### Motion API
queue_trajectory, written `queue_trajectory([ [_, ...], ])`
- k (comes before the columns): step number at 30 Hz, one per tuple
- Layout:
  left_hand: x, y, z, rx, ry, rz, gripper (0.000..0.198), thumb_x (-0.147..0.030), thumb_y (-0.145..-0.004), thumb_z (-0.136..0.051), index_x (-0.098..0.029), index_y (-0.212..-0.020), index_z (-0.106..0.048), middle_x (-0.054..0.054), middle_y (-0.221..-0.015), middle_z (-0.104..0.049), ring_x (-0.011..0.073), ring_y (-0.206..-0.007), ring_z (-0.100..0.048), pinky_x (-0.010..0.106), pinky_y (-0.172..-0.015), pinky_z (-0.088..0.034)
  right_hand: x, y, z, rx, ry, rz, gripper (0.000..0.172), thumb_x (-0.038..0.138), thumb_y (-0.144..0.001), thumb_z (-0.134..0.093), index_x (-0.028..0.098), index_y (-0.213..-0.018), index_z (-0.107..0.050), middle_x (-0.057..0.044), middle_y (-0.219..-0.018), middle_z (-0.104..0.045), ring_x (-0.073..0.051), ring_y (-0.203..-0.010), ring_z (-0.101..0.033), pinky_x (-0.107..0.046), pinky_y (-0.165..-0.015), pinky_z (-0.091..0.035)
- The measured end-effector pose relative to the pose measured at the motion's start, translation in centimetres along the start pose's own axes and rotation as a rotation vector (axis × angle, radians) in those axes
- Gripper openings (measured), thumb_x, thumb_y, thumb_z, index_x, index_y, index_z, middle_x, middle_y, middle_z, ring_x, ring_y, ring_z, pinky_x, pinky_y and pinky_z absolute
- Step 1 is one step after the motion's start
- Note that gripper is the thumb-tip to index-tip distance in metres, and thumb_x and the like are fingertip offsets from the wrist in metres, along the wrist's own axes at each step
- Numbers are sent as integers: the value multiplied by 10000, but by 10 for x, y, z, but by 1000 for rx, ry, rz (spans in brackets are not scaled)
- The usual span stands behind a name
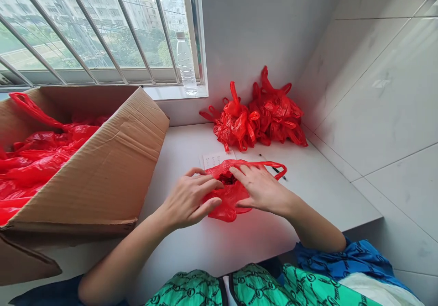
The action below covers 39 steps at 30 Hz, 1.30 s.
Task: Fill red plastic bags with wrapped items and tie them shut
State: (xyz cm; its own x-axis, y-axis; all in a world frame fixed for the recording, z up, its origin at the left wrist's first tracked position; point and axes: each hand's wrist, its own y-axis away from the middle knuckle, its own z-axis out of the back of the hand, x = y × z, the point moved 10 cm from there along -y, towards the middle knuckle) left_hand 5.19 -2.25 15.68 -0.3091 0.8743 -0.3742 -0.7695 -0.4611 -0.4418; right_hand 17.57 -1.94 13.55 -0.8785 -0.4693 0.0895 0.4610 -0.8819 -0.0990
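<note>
A red plastic bag (pixel 227 203) lies on the white table in front of me, its mouth facing up and one handle loop stretching right. Something dark shows inside the mouth, too hidden to name. My left hand (pixel 193 196) is at the bag's left side, fingers apart and reaching over its edge. On the other side, my right hand (pixel 263 189) rests against the bag's rim with its fingers spread. Neither hand is closed around the plastic. Just behind the bag lies a sheet of paper with writing (pixel 214 159), partly covered by it. A dark pen (pixel 276 171) is partly hidden behind my right hand.
To the left stands a large open cardboard box (pixel 99 173) holding red plastic bags (pixel 51 153). Several knotted, filled red bags (pixel 260 114) are heaped against the back wall. A clear bottle (pixel 186 66) stands on the sill by the barred window. Tiled wall (pixel 383 87) bounds the right side.
</note>
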Motion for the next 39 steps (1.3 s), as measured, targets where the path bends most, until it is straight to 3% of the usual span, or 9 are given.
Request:
queue_trajectory([
  [5,-1,-14,-34,133,-180,93,372,-390,-1035,-327,-251,-1083,-668,40,-999,-746,217,-918,-678,408,-983,-370,10,-21,-4,23,28,-14,141,173,-939,-536,208,-1036,-632,-83,-972,-693,-246,-906,-642,-333,-702,-453],
  [8,24,-7,-53,204,-288,247,461,-358,-1041,-295,-224,-822,-678,27,-734,-718,198,-716,-661,446,-1009,-337,-10,-27,-36,201,56,-151,123,206,-933,-572,177,-1035,-634,-81,-936,-701,-228,-829,-661,-290,-614,-417],
  [11,50,8,-65,264,-397,358,513,-354,-1026,-307,-202,-613,-570,14,-528,-607,170,-512,-563,466,-999,-336,-34,-16,-63,317,40,-297,383,234,-807,-730,159,-1162,-607,-106,-1014,-698,-254,-883,-668,-282,-606,-414],
  [17,76,19,-62,184,-514,472,288,-413,-921,-528,-190,-757,-602,3,-508,-560,180,-471,-516,454,-929,-369,-39,6,-85,431,-171,-324,971,220,-683,-806,217,-1516,-307,-105,-1139,-682,-279,-958,-664,-278,-594,-407],
  [24,60,7,-65,145,-407,272,319,-413,-955,-512,-223,-747,-661,36,-887,-658,204,-830,-595,457,-1011,-291,-30,-17,-57,191,-127,-210,229,272,-984,-444,196,-1063,-645,-83,-1026,-679,-218,-890,-641,-283,-616,-374],
  [28,53,10,-69,164,-324,228,417,-396,-1004,-425,-208,-672,-591,-4,-696,-629,179,-787,-567,448,-1044,-271,-32,-19,-55,204,-126,-214,304,210,-1003,-352,187,-856,-617,-50,-835,-661,-165,-713,-598,-286,-589,-335],
  [33,66,17,-69,144,-370,364,422,-357,-1034,-329,-208,-702,-543,-18,-542,-556,167,-674,-554,445,-1073,-279,-52,-11,-69,280,-137,-397,290,369,-1016,-404,195,-915,-612,-63,-859,-683,-200,-752,-637,-291,-589,-360],
  [36,76,21,-74,195,-448,433,201,-401,-940,-541,-211,-888,-580,-10,-582,-589,215,-752,-588,486,-1092,-269,-49,-13,-78,281,-136,-366,241,349,-880,-654,211,-1071,-603,-71,-1039,-693,-247,-930,-657,-296,-653,-420],
  [39,81,26,-84,275,-452,438,347,-404,-774,-743,-198,-1000,-580,36,-759,-676,268,-879,-604,533,-1109,-236,-50,-11,-89,336,-150,-405,375,343,-803,-730,211,-1126,-591,-77,-1102,-685,-273,-1001,-651,-319,-700,-458],
])
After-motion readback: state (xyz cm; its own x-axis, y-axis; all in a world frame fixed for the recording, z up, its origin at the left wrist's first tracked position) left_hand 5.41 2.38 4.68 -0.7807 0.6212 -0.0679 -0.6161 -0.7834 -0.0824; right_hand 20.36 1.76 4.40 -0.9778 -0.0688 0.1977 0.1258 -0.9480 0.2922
